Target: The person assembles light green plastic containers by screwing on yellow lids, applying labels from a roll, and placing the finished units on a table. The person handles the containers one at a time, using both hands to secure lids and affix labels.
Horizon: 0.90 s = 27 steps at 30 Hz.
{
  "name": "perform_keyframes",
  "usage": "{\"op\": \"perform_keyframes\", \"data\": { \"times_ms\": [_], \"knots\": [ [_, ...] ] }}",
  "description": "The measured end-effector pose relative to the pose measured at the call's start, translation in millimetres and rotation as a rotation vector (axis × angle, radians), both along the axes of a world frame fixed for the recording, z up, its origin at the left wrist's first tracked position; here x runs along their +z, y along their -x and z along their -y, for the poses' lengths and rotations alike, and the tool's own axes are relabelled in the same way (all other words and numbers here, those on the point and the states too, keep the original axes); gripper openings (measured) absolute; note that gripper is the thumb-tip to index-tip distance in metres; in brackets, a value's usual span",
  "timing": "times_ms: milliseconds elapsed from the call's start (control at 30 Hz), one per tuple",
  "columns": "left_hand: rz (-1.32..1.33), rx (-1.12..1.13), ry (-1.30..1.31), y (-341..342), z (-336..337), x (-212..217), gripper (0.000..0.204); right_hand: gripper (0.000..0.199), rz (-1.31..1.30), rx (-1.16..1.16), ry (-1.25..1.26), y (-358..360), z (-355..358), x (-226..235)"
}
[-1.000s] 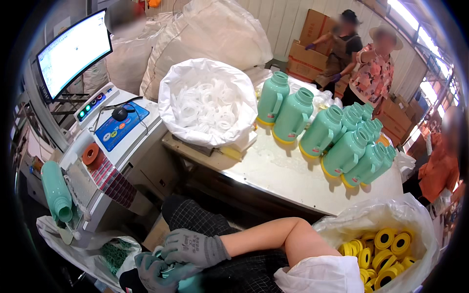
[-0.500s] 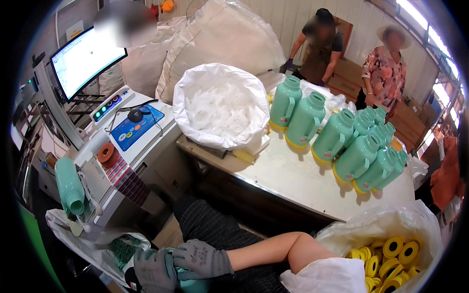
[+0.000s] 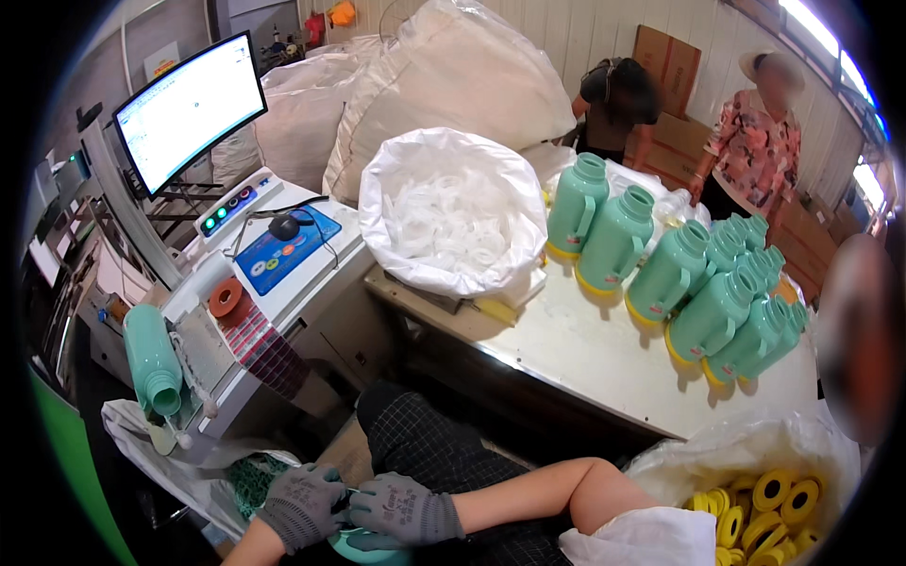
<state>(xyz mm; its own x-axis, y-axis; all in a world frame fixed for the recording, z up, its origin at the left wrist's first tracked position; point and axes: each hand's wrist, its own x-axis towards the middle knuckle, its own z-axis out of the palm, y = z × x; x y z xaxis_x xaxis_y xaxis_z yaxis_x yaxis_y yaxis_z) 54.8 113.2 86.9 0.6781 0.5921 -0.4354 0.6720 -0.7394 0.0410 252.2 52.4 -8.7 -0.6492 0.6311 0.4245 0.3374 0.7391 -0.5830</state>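
– Moved since the earlier frame?
– Left hand (image 3: 304,507): bare forearm now showing behind it; whole view shifted; dark-clad co-worker (image 3: 618,104), behind the white sack of rings (image 3: 429,274), bent lower
– Hands?
– Gloved pair, left and right hand (image 3: 401,509), below the sack on the wearer's side; fingers bent, meeting over one green piece (image 3: 368,555) at the lap; whether gripping, cannot tell
– Done?
– Judged complete at the base: green flasks (image 3: 615,241), several, upright on the desk (image 3: 585,368), right of the sack, yellow bases showing
– Left?
– Lap piece, seemingly unfinished, mostly hidden; one green flask (image 3: 151,354), lying left of and below the sack; loose yellow rings (image 3: 772,491), many, bagged, right of and below it
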Motion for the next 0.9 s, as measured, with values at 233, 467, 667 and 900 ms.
{"op": "perform_keyframes", "data": {
  "times_ms": [233, 467, 667, 900],
  "knots": [
    [0.345, 0.187, 0.023, -27.9, 4.3, 5.4, 0.023, 0.038, -0.076, -0.083, -0.068, -20.1, 5.6, -15.4],
    [0.867, 0.315, -0.330, -28.5, 96.4, -85.4, 0.073, 0.078, -0.234, -0.249, 0.301, -103.9, 39.2, -4.8],
    [1.127, 0.179, -0.106, -94.6, 107.7, -93.7, 0.045, 0.086, -0.303, -0.350, 1.393, -139.1, 54.4, -2.1],
    [1.126, 0.738, -0.734, -7.3, 137.9, -86.2, 0.033, 0.087, -0.313, -0.289, 1.121, -136.7, 23.4, -4.7]
  ]
}}
